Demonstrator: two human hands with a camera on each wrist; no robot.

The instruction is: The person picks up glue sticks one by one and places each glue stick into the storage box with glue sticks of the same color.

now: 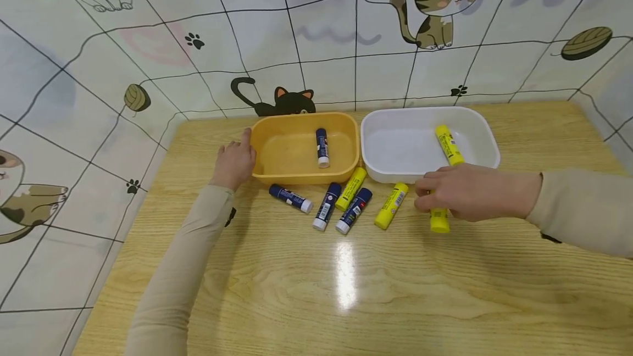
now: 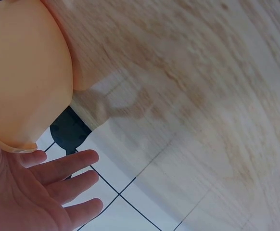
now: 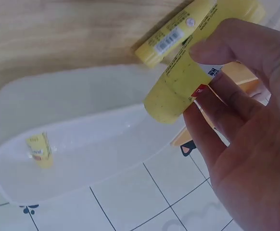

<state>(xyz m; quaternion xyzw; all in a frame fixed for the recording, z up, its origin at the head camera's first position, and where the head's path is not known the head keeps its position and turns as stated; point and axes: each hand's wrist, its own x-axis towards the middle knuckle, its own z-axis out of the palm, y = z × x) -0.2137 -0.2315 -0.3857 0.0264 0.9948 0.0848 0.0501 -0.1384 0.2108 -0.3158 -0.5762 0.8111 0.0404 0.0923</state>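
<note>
My right hand (image 1: 457, 192) pinches a yellow glue stick (image 1: 439, 221) between thumb and fingers, just in front of the white tray (image 1: 395, 172); the right wrist view shows the same stick (image 3: 176, 89) in the hand (image 3: 255, 115). Another yellow stick (image 1: 447, 142) lies inside the white tray. At the yellow tray's (image 1: 301, 179) left end, my left hand (image 1: 233, 162) touches the rim, and in the left wrist view its fingers (image 2: 72, 185) are extended beside the tray wall (image 2: 29, 72). A blue glue stick (image 1: 322, 148) lies in the yellow tray.
In front of the trays lie three blue sticks (image 1: 290, 198) and two yellow ones (image 1: 391, 206). The trays stand side by side near the table's back edge. Behind them hangs a white sheet (image 1: 326, 32) printed with cats and lines.
</note>
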